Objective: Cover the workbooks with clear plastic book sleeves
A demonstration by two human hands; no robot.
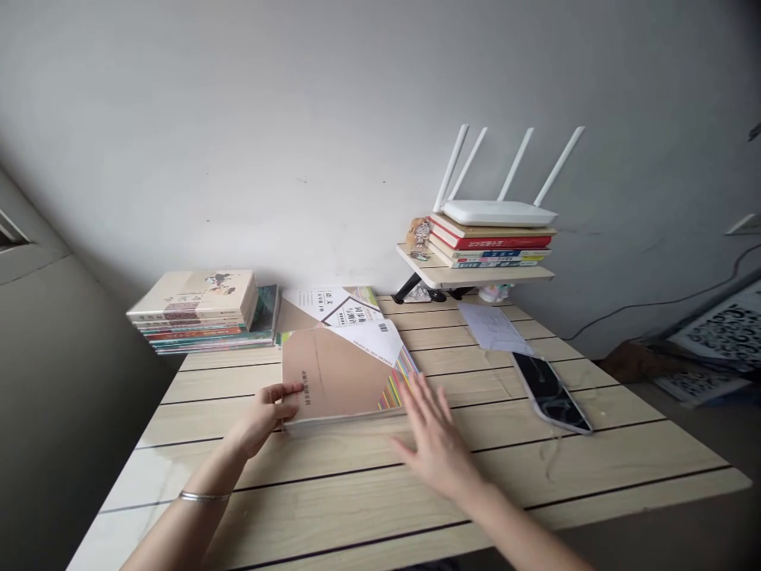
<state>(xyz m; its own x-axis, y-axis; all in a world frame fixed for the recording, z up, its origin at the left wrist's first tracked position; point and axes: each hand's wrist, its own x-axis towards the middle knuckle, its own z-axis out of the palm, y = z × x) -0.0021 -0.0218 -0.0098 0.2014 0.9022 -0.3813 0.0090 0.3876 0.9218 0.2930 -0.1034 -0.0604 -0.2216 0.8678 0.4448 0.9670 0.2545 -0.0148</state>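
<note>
A thin brown and white workbook (345,373) with coloured stripes at its right corner lies in front of me, its near edge slightly raised from the table. My left hand (270,412) pinches its near left edge between thumb and fingers. At its right corner my right hand (431,432) is spread, the fingertips at or just beside the striped edge; whether they touch cannot be made out. Behind, partly covered by the brown one, is another workbook (333,305) with a white, black-lined cover.
On the left stands a stack of books (196,309). A white router (499,212) sits on books (493,246) on a small raised shelf (476,276). A phone (552,392) and a paper sheet (495,327) lie right on the slatted table (333,492). The wall closes off the back.
</note>
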